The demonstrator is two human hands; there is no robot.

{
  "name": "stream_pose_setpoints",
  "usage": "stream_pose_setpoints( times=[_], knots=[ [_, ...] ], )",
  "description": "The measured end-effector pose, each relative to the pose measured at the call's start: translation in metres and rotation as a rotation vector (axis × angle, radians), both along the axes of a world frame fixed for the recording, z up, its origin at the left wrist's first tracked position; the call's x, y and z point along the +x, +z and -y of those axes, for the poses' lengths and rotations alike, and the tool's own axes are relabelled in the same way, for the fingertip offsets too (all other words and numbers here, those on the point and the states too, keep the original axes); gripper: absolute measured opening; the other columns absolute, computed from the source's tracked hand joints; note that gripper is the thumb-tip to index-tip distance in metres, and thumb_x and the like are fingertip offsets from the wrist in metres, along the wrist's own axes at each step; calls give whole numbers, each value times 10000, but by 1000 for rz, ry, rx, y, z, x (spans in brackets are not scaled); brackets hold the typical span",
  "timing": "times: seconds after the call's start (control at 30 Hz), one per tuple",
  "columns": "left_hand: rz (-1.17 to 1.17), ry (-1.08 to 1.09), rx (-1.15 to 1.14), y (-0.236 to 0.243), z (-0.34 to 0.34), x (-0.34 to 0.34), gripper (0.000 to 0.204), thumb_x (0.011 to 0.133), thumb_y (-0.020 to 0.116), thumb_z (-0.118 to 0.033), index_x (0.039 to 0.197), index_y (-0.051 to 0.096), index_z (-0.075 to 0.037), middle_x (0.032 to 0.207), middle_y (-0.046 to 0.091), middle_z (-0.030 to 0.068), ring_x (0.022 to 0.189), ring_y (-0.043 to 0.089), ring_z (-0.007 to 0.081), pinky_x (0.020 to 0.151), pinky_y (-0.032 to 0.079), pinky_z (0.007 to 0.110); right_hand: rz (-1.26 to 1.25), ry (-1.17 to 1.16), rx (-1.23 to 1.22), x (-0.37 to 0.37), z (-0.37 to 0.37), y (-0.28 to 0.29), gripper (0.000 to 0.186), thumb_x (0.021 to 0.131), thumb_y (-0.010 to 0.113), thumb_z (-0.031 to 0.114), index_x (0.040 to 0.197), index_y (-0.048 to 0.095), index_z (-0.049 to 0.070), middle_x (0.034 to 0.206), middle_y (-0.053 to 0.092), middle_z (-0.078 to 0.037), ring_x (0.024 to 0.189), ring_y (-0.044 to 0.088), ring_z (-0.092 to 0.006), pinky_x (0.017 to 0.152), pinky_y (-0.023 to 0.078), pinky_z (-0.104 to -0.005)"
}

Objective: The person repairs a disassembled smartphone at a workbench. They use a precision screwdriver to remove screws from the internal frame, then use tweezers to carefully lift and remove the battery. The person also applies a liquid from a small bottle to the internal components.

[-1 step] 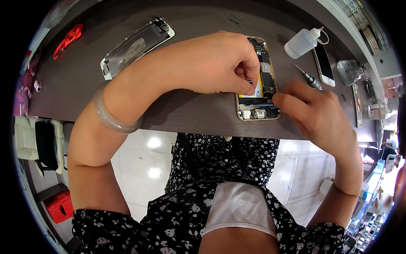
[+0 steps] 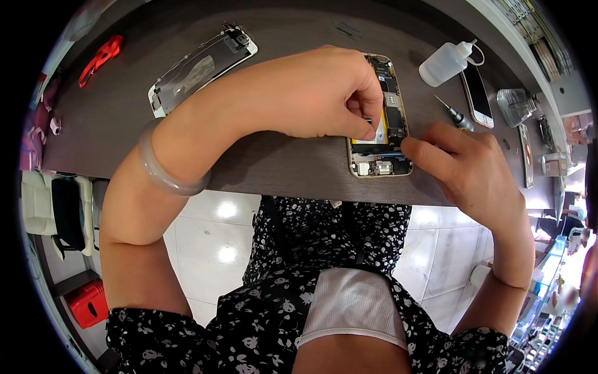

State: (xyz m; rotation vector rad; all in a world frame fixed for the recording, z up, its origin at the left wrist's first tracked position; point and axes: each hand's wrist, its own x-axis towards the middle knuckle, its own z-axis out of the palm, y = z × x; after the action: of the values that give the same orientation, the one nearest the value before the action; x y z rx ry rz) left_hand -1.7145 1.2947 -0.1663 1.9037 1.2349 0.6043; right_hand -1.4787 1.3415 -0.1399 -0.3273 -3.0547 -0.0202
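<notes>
An opened phone body (image 2: 402, 103) lies on the table with its circuit board and battery (image 2: 381, 132) bared. My left hand (image 2: 339, 93) reaches across it from the left. Its thumb and forefinger pinch together over the battery, round something small and dark that I cannot make out. My right hand (image 2: 464, 153) is closed at the phone's right edge. From its fingertips a thin bluish tool (image 2: 387, 154) runs leftward across the phone, just below the battery; its exact kind is unclear. Left of the phone, a detached screen panel (image 2: 199, 68) lies partly behind my left forearm.
Right of the phone are a screwdriver (image 2: 458, 115), a white squeeze bottle (image 2: 442, 64), another phone (image 2: 478, 96) and a glass jar (image 2: 516, 106). A red strap (image 2: 101, 61) lies far left. Small dark strips (image 2: 347, 29) sit at the back. The table's front edge (image 2: 280, 187) is near my lap.
</notes>
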Motion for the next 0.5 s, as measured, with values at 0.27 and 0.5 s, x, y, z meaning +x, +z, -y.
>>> stream_pose_setpoints(
  times=[0.27,0.5],
  knots=[
    [-4,-17,9,0,-1,0,117,776,698,-87,807,690,26,671,638,38,614,568,76,568,459,229,-195,75,37,-1,-3,-13,253,721,698,82,953,611,36,808,556,-71,709,582,-254,618,495,-348],
    [4,14,41,-3,-1,1,122,733,734,-71,808,703,20,659,639,42,609,578,80,565,469,233,-141,40,-32,4,-3,-11,210,703,685,35,894,599,20,814,545,-79,711,579,-257,613,489,-352]
  ],
)
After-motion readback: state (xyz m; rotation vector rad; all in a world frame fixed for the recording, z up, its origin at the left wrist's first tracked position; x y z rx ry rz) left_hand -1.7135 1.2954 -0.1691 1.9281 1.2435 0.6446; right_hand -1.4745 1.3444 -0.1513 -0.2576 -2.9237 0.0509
